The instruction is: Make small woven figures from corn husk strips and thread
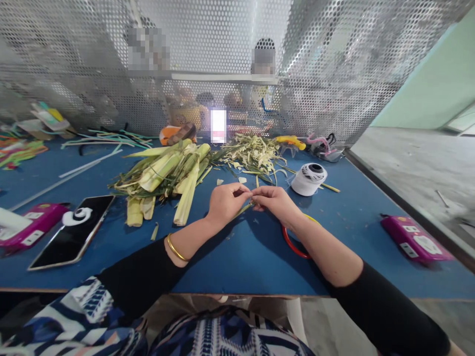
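My left hand and my right hand meet above the middle of the blue table, fingertips pinched almost together. Between them is a thin green-yellow plant strip, one part slanting down past the left fingers. The exact point of contact is mostly hidden by the fingers. Left of my hands lies a heap of pale green husks and stalks. Beyond my hands is a pile of shredded plant strips. A spool of white thread stands right of my right hand. Under my right wrist shows a red and yellow ring, partly covered.
A dark phone and a magenta case lie at left; another magenta case lies at right. A yellow-handled tool rests near the perforated metal screen. Thin coloured strips lie at back left.
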`<state>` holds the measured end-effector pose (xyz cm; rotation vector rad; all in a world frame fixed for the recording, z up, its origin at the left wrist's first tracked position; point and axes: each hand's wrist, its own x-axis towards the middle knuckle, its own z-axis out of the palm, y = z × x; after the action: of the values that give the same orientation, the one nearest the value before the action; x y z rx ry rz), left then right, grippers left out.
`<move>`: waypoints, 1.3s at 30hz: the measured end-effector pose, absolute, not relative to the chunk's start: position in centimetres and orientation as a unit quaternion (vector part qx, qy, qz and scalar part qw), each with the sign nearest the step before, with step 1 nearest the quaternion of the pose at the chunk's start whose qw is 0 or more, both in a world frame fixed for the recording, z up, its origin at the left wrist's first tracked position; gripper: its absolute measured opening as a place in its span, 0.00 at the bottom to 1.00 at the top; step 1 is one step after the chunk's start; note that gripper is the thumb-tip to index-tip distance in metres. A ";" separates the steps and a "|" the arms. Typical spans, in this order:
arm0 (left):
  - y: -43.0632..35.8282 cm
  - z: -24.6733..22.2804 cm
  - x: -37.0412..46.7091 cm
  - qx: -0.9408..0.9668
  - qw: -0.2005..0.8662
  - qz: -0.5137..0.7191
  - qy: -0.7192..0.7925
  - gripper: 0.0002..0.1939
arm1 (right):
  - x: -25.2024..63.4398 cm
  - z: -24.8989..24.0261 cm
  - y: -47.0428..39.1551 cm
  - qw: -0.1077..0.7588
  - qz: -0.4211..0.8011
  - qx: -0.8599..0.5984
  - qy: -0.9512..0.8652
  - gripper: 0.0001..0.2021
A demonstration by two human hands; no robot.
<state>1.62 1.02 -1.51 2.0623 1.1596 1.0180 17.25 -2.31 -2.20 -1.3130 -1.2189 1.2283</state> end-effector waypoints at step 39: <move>2.4 -2.0 1.9 0.572 0.647 0.341 0.370 0.09 | 17.4 -2.7 -2.1 0.438 0.445 -0.468 -0.625 0.08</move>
<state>1.85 2.40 -1.95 1.3009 0.8424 0.7766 17.40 -2.09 -2.72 -1.1631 -1.5538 1.1069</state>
